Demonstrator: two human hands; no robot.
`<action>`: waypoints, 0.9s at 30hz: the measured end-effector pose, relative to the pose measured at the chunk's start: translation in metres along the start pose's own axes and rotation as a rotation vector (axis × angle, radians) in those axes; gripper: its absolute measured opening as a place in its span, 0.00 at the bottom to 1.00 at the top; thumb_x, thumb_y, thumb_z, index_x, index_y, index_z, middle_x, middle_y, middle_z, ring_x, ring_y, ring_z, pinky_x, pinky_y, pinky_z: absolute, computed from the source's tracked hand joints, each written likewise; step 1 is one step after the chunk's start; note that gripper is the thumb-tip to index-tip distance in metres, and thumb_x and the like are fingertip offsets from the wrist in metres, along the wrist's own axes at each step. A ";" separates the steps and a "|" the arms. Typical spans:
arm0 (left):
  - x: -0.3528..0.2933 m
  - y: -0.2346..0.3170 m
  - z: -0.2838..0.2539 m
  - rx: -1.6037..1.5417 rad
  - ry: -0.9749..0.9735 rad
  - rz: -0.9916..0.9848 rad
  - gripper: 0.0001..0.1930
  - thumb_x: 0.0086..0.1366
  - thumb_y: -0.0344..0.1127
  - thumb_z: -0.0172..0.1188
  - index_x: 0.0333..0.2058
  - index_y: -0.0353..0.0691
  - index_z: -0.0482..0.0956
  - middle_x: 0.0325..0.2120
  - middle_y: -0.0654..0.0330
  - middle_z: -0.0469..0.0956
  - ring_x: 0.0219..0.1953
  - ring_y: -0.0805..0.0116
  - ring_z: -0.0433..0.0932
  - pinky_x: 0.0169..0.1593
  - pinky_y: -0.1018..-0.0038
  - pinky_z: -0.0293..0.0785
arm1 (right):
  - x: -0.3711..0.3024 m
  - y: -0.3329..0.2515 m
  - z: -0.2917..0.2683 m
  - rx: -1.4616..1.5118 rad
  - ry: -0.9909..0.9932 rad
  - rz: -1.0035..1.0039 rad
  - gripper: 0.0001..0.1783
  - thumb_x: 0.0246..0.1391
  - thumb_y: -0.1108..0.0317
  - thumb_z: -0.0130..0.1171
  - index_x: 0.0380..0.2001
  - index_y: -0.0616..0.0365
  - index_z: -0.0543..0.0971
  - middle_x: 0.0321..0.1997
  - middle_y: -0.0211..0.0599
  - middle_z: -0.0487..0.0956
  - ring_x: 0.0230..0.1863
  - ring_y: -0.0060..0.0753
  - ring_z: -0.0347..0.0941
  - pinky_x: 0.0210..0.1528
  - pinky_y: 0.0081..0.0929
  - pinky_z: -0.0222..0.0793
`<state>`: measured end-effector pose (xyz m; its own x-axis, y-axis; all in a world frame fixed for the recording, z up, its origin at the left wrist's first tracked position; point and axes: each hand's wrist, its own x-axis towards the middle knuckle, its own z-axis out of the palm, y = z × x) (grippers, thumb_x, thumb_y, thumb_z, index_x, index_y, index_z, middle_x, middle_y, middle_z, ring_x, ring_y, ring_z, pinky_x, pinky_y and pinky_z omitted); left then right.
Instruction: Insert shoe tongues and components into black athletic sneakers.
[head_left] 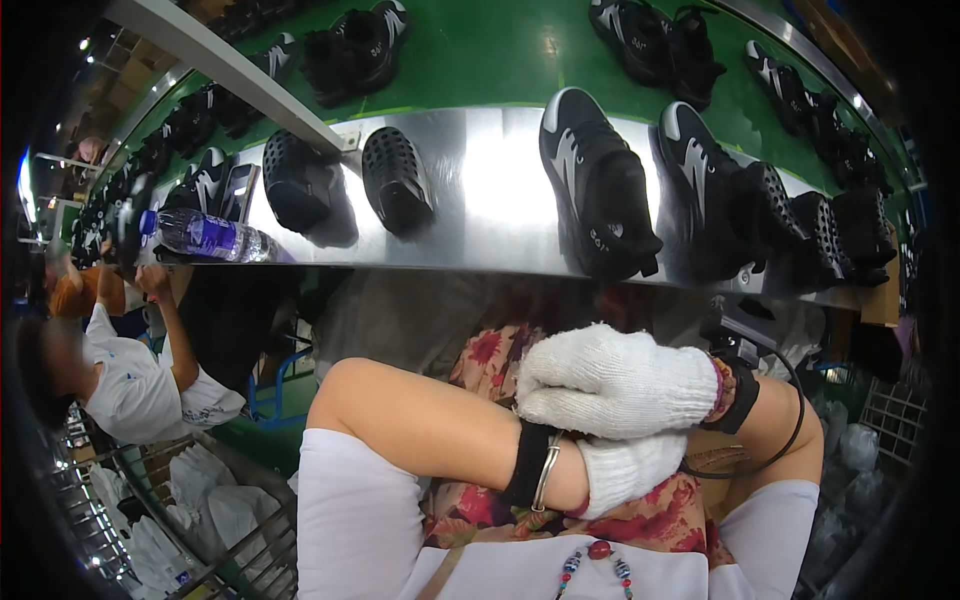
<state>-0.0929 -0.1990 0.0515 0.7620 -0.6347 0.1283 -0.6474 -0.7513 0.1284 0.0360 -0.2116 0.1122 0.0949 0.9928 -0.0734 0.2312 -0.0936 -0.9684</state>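
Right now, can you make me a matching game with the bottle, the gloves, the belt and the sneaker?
Things:
1. bottle
2. gloves
3. belt
4. sneaker

Descriptions:
A. green, carrying shoes
B. white knit, one hand over the other
C. black with a white toe, on the metal ledge
D. clear with a purple label, lying on its side

Pairs: 1-D, 2-B, 3-A, 4-C

Gloved right hand [610,380] over left hand [625,470], black shoes [600,190] on steel ledge [490,190]
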 end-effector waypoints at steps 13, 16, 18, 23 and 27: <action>0.002 0.013 -0.009 0.032 -0.104 0.031 0.18 0.63 0.38 0.53 0.44 0.32 0.82 0.35 0.48 0.81 0.36 0.55 0.83 0.40 0.65 0.81 | -0.009 0.006 -0.013 0.190 -0.051 0.359 0.15 0.68 0.59 0.56 0.40 0.62 0.81 0.31 0.37 0.81 0.33 0.29 0.75 0.40 0.31 0.74; 0.000 0.012 0.005 0.076 -0.012 0.022 0.19 0.66 0.36 0.50 0.48 0.31 0.81 0.42 0.46 0.82 0.42 0.55 0.84 0.48 0.65 0.81 | -0.011 -0.004 -0.019 0.156 -0.151 0.344 0.15 0.67 0.58 0.57 0.39 0.61 0.82 0.31 0.39 0.82 0.33 0.32 0.78 0.40 0.32 0.75; -0.003 0.006 -0.001 0.121 0.102 0.014 0.20 0.68 0.36 0.49 0.51 0.30 0.80 0.46 0.46 0.81 0.46 0.55 0.84 0.52 0.65 0.81 | -0.010 -0.012 -0.022 0.118 -0.210 0.281 0.15 0.66 0.57 0.58 0.38 0.60 0.82 0.31 0.40 0.83 0.34 0.34 0.80 0.39 0.33 0.75; -0.005 -0.004 -0.023 0.443 0.007 0.194 0.23 0.73 0.37 0.45 0.60 0.31 0.73 0.54 0.48 0.78 0.55 0.57 0.79 0.60 0.67 0.77 | -0.003 -0.034 -0.031 -0.186 -0.332 0.180 0.17 0.63 0.54 0.59 0.36 0.58 0.83 0.32 0.47 0.83 0.35 0.52 0.81 0.39 0.40 0.76; -0.006 0.004 -0.017 0.363 0.009 0.118 0.24 0.72 0.40 0.44 0.59 0.31 0.73 0.51 0.49 0.78 0.54 0.58 0.79 0.60 0.67 0.76 | -0.005 -0.019 -0.027 -0.116 -0.334 0.063 0.16 0.64 0.55 0.59 0.37 0.59 0.82 0.33 0.46 0.83 0.36 0.48 0.81 0.39 0.39 0.76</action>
<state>-0.1000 -0.1952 0.0683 0.6816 -0.7200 0.1302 -0.6819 -0.6896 -0.2439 0.0576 -0.2169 0.1379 -0.2047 0.9528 -0.2243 0.3453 -0.1442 -0.9274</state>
